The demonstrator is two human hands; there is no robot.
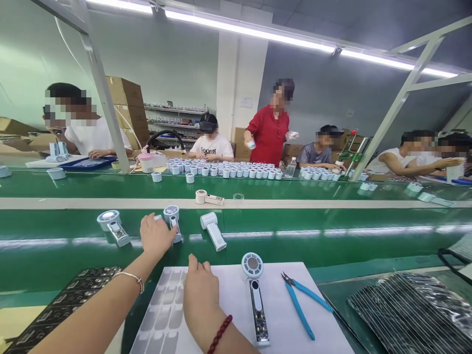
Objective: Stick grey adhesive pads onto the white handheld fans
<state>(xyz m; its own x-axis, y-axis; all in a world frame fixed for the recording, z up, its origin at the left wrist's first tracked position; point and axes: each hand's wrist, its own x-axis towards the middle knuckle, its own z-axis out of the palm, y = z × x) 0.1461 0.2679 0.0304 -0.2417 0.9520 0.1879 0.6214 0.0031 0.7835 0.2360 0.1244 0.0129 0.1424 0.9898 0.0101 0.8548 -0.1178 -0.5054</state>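
Three fan units [212, 230] crowd the belt [332, 241]; left hand [157, 236] grasps one, right hand [201, 290] rests released.

The conveyor belt [332, 243] is glossy green. Beside it, the mat [280, 305] is white, carrying a white fan [255, 295] with a grey centre and blue-handled cutters [300, 302]. Beyond the belt, a person's shirt [268, 135] is red.

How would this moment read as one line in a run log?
left hand: reaching onto green belt, on handheld fan | right hand: resting on white mat | open fan unit, blue cutters beside
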